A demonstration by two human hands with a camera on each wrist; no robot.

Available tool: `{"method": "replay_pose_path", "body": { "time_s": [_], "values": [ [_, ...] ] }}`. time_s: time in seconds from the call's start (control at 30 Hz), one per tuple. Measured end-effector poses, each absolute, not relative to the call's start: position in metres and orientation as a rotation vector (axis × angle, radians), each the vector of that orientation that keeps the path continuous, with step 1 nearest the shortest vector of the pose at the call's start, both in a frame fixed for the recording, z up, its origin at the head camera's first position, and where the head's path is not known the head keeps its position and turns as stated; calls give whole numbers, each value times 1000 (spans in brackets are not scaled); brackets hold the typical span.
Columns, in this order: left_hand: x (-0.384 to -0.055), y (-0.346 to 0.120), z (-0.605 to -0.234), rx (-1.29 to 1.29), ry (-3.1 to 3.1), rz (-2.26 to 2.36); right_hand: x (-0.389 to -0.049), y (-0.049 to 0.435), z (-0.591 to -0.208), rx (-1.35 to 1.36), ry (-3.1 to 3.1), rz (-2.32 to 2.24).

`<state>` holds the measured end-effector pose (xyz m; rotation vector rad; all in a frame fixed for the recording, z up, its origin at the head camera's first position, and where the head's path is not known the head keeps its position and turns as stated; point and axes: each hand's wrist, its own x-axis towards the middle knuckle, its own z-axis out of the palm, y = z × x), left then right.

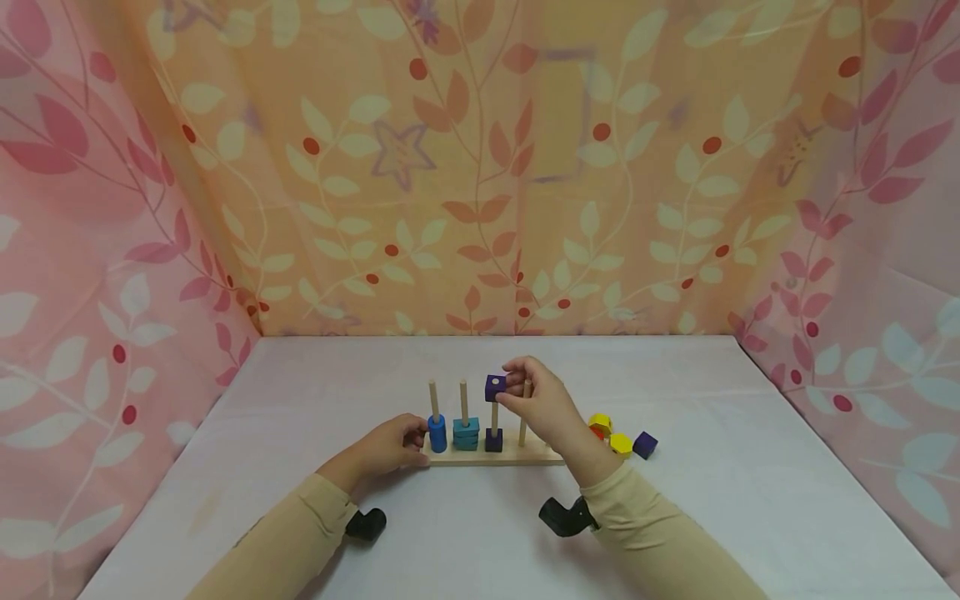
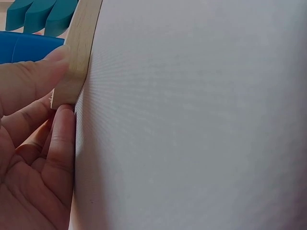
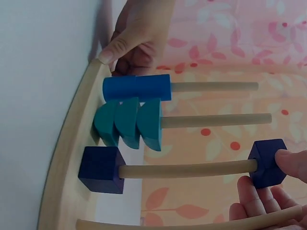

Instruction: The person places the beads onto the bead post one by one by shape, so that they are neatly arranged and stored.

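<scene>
A wooden peg base (image 1: 487, 457) with upright pegs stands on the table, and my left hand (image 1: 390, 443) grips its left end, thumb (image 2: 33, 81) on the corner. Up at the tip of the third peg (image 3: 187, 169), my right hand (image 1: 538, 402) pinches a purple cube (image 3: 267, 163) between thumb and fingers. The cube's hole lines up with the peg. Lower down, another purple cube (image 3: 101, 169) sits at the foot of that peg. Blue cylinders (image 3: 136, 87) are on the leftmost peg, and teal half-round blocks (image 3: 128, 123) fill the lower part of the second.
Right of the base lie yellow blocks (image 1: 621, 444), a partly hidden red piece (image 1: 597, 432) and a loose purple cube (image 1: 645, 445). A fourth peg (image 1: 524, 425) stands beside my right hand. Black wrist mounts (image 1: 564, 517) hang under both sleeves. Patterned cloth (image 1: 480, 167) walls the white table.
</scene>
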<state>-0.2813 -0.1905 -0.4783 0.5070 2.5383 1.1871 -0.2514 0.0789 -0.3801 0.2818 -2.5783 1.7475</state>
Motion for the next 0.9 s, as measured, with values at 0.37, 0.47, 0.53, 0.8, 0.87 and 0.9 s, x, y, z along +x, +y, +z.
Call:
{"method": "replay_pose_path", "body": {
  "time_s": [0.37, 0.47, 0.53, 0.8, 0.87, 0.9],
  "values": [
    [-282, -191, -479, 492, 2533, 1199, -249, 76, -393, 210, -2533, 1835],
    [-282, -191, -479, 498, 2536, 1194, -249, 76, -397, 193, -2544, 1837],
    [-282, -190, -478, 503, 2539, 1194, -249, 76, -401, 188, -2549, 1843],
    [-281, -190, -477, 500, 2551, 1170, -249, 75, -420, 161, -2553, 1852],
    [-281, -191, -477, 504, 2557, 1164, -248, 74, -423, 139, -2558, 1844],
    [-282, -191, -477, 507, 2559, 1161, -248, 74, -424, 133, -2561, 1838]
  ]
}}
